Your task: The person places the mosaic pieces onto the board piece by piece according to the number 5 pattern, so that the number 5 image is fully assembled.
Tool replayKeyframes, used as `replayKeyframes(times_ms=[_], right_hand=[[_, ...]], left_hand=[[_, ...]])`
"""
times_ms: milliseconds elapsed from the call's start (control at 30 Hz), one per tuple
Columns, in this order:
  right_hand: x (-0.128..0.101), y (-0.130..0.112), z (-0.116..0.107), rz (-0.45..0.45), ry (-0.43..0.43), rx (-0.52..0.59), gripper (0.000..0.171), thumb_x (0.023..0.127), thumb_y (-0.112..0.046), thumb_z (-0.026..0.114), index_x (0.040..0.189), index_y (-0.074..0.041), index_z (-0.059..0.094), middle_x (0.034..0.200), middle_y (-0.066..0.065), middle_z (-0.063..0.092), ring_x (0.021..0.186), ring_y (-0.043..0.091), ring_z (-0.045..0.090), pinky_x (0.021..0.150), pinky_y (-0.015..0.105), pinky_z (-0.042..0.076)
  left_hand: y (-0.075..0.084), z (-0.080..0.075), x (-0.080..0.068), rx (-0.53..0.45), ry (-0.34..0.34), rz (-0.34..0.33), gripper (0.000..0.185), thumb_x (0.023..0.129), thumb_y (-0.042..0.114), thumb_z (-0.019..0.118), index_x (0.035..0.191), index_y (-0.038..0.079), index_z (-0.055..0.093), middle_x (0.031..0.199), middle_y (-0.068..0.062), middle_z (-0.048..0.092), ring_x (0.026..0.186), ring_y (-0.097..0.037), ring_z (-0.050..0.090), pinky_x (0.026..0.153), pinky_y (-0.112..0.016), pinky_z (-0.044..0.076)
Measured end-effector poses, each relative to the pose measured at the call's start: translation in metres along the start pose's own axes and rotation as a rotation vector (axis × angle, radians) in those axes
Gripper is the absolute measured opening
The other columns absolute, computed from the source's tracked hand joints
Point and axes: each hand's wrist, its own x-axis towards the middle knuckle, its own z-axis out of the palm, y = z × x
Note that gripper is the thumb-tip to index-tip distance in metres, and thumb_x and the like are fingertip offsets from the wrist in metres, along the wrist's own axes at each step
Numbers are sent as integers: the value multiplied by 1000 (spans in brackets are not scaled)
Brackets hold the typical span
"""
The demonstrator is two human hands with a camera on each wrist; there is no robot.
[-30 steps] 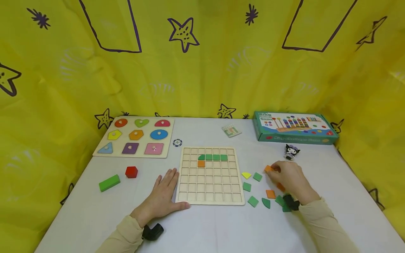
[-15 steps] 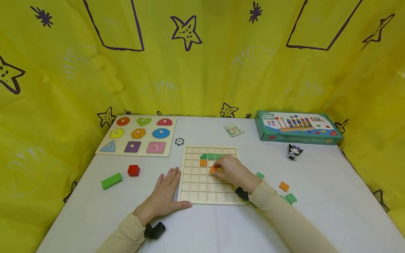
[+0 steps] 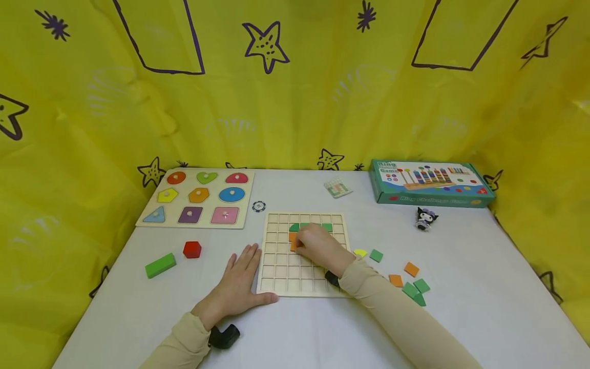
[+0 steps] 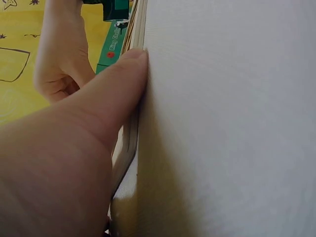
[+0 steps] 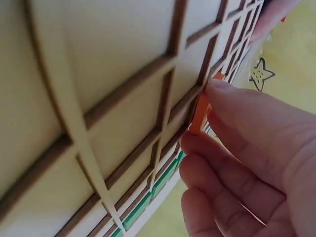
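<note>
A wooden grid board lies flat on the white table. My left hand rests at its left side, fingers straight, with the thumb along the near edge. Over the upper middle of the grid, my right hand pinches an orange square tile between thumb and fingertips, right at a cell. Just above that cell sits another orange tile. A row of green tiles fills part of the second row, with its middle hidden behind the right hand.
Loose green and orange tiles and a yellow piece lie right of the board. Left are a red block and a green block. Behind stand a shape puzzle, a poker chip, a pattern card, a figurine and a game box.
My right hand has picked up an orange tile from the right-hand pile and carried it left over the board, then slightly further left to the cell below the placed orange tile. Left hand stays put.
</note>
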Motion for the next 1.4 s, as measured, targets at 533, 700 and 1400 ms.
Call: replayKeyframes(times_ms=[533,700,1400], right_hand=[[-29,0,-10,-90,0,-16,19,89,-11,72,108,-6,75,110,10,63,101,26,57,89,40,47],[-65,29,-33,33,47,10,19,89,-7,72,108,-2,73,108,10,65,101,27,58,87,42,49],[-191,89,-75,351,-65,111,21,84,-15,78,104,-8,74,98,-2,62,92,24,56,82,48,48]], left_hand=[[-3,5,-8,-46,32,-22,119,74,77,61,153,-3,22,160,-17,16,147,-34,6,113,-59,2],[-2,4,-6,-38,33,-8,119,74,77,62,152,-4,22,160,-18,16,147,-34,7,113,-58,2],[-2,-1,0,-7,8,20,120,75,79,59,153,-5,20,160,-18,14,147,-33,5,114,-57,1]])
